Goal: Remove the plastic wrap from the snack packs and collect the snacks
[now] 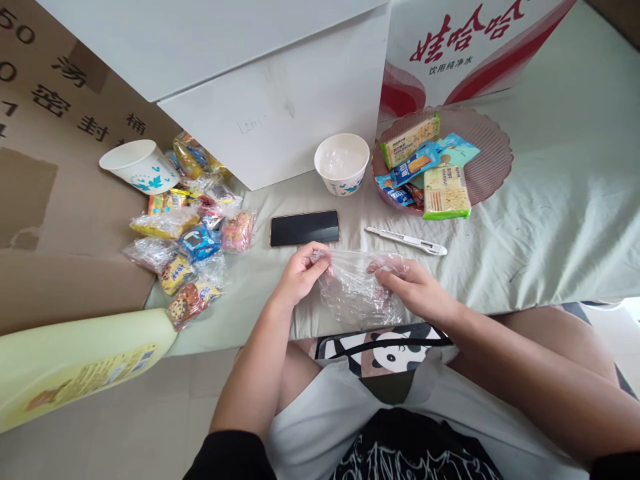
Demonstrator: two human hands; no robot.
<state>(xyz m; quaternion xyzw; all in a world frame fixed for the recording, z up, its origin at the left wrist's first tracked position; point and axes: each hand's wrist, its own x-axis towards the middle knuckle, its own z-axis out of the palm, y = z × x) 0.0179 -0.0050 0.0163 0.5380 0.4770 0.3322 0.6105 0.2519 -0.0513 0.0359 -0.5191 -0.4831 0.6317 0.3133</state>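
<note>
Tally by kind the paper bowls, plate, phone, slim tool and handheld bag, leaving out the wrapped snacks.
White paper bowls with blue leaf prints: 2
Ribbed pink translucent plate: 1
Black-screened rectangular phone: 1
Slim white tool: 1
Crumpled clear plastic bag: 1
Total: 6

Clear plastic bag (357, 293), pale green cloth (545, 220), black-screened phone (305, 228), white cutter (407, 241)! And the leftmost white bowl (145, 167), teal-leafed; a pinkish ribbed plate (493, 157); the white carton (480, 47), splashed red!
</note>
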